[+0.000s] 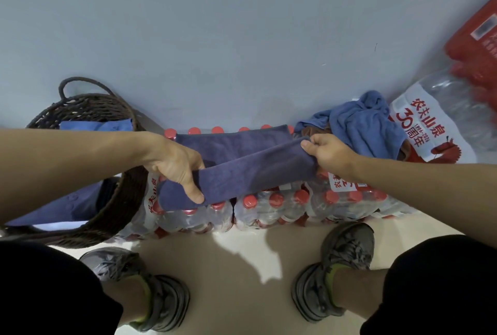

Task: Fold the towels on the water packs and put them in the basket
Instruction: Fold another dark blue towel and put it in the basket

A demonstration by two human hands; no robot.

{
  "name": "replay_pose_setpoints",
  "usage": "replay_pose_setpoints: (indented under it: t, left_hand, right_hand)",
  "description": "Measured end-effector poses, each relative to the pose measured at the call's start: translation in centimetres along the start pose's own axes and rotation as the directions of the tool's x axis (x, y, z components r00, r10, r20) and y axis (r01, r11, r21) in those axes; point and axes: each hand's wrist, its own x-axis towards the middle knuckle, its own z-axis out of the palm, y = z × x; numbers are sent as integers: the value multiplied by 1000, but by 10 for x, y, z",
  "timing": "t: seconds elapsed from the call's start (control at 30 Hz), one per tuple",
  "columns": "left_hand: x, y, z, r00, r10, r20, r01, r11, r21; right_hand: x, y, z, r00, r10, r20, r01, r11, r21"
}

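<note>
A dark purple-blue towel (242,170) lies stretched across the water packs (269,208), its near edge lifted in a fold. My left hand (177,168) grips the towel's left end, thumb on top. My right hand (328,151) pinches its right end. A dark woven basket (118,200) stands to the left, touching the packs, with folded blue towels (67,208) inside. A crumpled lighter blue towel (365,125) is heaped on the packs at the right, with a bit of brown cloth under it.
A grey wall (215,38) rises right behind the packs. Larger water bottles with a white and red label (425,125) and a red pack (476,46) stand at the far right. My two feet in grey shoes (336,267) are on the pale floor in front.
</note>
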Motion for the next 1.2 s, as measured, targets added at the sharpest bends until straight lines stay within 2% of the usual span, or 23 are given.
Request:
replay_pose_setpoints:
  t: [0.1,0.23,0.37,0.47,0.57,0.67,0.77,0.83,0.97,1.03,1.1,1.2]
  left_hand:
    - [-2,-8,-8,997,-5,75,6,1000,-12]
    - [0,-17,-16,995,-37,91,45,996,-83]
    - [4,-23,-31,995,-98,-14,96,987,-125]
    - [9,-30,-37,989,-76,-129,45,972,-230]
    - [11,-32,-36,995,2,-103,-41,926,-375]
    - [15,-36,-35,996,30,-84,-69,858,-509]
    - [23,-41,-30,979,-47,-197,-71,829,-555]
    - [29,-45,-27,939,-150,-309,-51,829,-556]
    - [38,-49,-26,871,-311,-380,58,834,-549]
    - [42,-48,-23,862,-342,-373,97,835,-541]
    - [46,-45,-20,850,-348,-395,97,841,-533]
    - [50,-41,-19,806,-354,-475,91,866,-491]
  right_hand:
    - [-2,6,7,999,11,45,-11,1000,10]
    - [2,5,9,1000,-14,-8,13,999,-49]
    - [10,4,10,996,-7,-85,-3,993,-115]
    - [17,3,15,990,41,-133,-49,997,-61]
    - [21,-1,15,987,161,-2,-160,983,88]
    - [21,-2,14,960,242,142,-266,945,192]
    - [22,3,17,962,250,114,-273,916,295]
    - [24,6,19,962,259,83,-272,913,304]
    - [28,6,23,941,335,53,-339,924,177]
    - [29,1,26,923,385,-2,-382,916,125]
    - [30,-5,28,906,423,-24,-415,898,145]
    - [30,-9,28,880,475,14,-467,859,210]
